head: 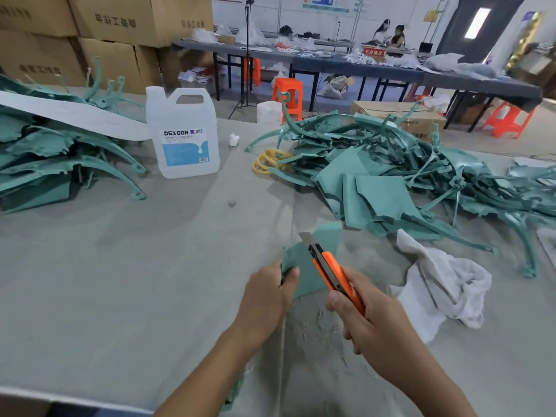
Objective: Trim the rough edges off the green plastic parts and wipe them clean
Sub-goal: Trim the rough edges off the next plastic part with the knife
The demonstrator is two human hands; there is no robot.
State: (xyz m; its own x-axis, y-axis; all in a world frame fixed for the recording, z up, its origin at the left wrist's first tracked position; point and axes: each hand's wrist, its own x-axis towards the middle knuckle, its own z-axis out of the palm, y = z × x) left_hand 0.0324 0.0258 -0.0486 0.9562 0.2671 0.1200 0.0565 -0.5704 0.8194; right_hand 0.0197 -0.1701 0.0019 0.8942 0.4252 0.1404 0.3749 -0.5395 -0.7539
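Note:
My left hand (267, 296) grips the near left edge of a flat green plastic part (304, 266) held just above the grey table (135, 281). My right hand (367, 320) holds an orange utility knife (331, 272), its blade out and pointing away over the part's upper face. A crumpled white cloth (445, 284) lies on the table to the right of my hands. Green shavings are scattered on the table beneath my wrists.
A big tangled heap of green parts (391, 176) fills the right side, with a yellow coiled cord (267, 161) at its left edge. Another green stack (54, 158) sits at far left. A clear solvent jug (183, 133) stands at mid-back. Cardboard boxes (105, 31) rise behind.

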